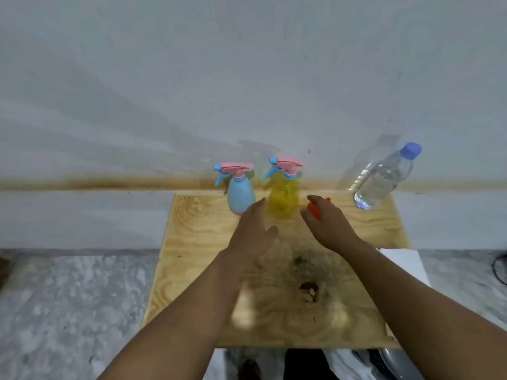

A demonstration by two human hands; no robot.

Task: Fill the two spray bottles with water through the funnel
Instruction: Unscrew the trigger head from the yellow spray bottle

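While left hand (253,231) reaches flat, right hand (327,223) grips funnel (315,209)

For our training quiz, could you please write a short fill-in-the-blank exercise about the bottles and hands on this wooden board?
1. The blue spray bottle stands to the ____ of the yellow spray bottle.
2. The right hand holds an object coloured ____.
3. The water bottle has a ____ cap.
4. Both spray heads are still ____ the bottles.

Missing words: left; orange; blue; on
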